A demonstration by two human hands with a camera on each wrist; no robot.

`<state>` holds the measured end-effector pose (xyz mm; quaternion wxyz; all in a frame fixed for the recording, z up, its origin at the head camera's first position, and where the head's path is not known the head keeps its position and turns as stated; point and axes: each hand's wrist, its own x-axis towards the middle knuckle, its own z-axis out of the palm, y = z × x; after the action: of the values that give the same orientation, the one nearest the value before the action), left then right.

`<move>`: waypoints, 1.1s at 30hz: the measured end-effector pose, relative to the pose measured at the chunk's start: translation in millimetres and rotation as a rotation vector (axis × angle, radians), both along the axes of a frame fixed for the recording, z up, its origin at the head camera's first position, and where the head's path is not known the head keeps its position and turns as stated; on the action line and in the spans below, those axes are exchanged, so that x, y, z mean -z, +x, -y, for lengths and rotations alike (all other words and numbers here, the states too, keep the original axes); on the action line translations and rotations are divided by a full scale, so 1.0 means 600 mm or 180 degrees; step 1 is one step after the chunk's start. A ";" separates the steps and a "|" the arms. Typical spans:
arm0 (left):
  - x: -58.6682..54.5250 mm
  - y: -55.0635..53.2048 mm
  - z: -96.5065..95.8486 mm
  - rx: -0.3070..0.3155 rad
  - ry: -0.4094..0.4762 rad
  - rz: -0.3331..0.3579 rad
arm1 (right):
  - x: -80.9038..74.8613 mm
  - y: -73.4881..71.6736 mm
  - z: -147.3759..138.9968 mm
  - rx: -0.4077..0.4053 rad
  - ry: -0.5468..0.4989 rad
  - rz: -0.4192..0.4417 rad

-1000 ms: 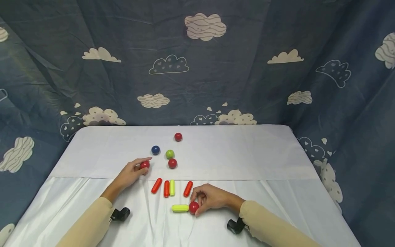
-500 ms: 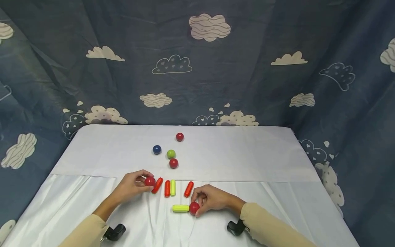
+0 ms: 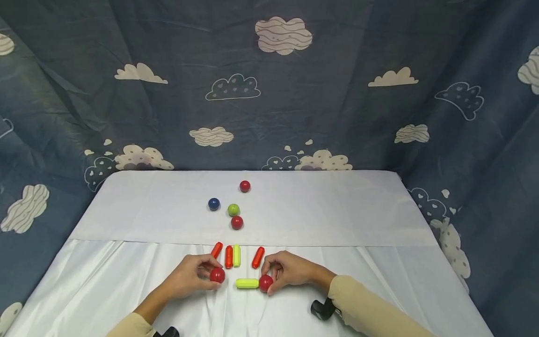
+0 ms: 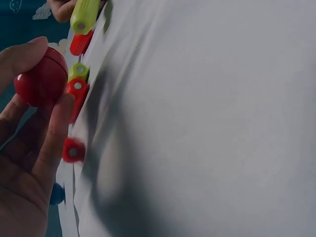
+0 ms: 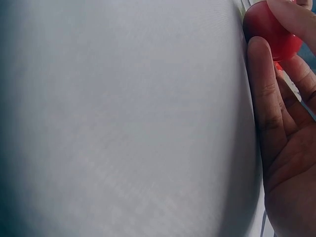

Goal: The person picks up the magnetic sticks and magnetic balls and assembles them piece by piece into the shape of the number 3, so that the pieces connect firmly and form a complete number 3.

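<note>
In the head view my left hand (image 3: 191, 276) pinches a red ball (image 3: 217, 275) between thumb and fingers, just left of a yellow-green stick (image 3: 246, 283) that lies sideways. The left wrist view shows this red ball (image 4: 42, 79) held at the fingertips, with a seam line across it. At the stick's other end a second red ball (image 3: 265, 283) sits against it, and my right hand (image 3: 290, 270) grips that ball with thumb and fingers. Part of the same red ball (image 5: 271, 30) is covered by the fingers in the right wrist view.
Behind the hands lie red sticks (image 3: 229, 257) (image 3: 258, 257) (image 3: 216, 250) and another yellow-green stick (image 3: 236, 256). Farther back are a blue ball (image 3: 214, 204), a green ball (image 3: 233, 209) and red balls (image 3: 237, 222) (image 3: 245, 186). A white cloth (image 3: 337, 215) covers the table.
My left hand has brought its red ball toward me and rightward, from beside the blue ball to near the free end of the yellow-green stick. The right hand has stayed in place.
</note>
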<state>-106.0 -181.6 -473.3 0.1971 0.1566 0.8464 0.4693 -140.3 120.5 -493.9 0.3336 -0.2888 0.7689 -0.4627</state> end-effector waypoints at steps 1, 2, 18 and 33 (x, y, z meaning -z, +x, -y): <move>0.002 0.003 -0.002 0.0015 -0.0024 -0.0022 | 0.000 0.000 0.000 -0.0001 0.0008 -0.0001; 0.005 0.005 -0.004 0.0033 -0.0022 -0.0066 | 0.000 0.001 0.000 -0.0001 0.0018 -0.0003; 0.031 0.017 -0.034 0.0122 -0.0058 -0.0371 | -0.002 0.000 0.000 -0.0006 -0.0016 0.0005; 0.028 0.019 -0.039 0.0226 -0.0109 -0.0394 | -0.005 0.003 0.002 0.0007 0.0039 -0.0026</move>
<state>-94.5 -158.4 -490.1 0.1636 0.2119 0.8588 0.4369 -138.5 119.5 -490.8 0.3316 -0.2878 0.7734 -0.4573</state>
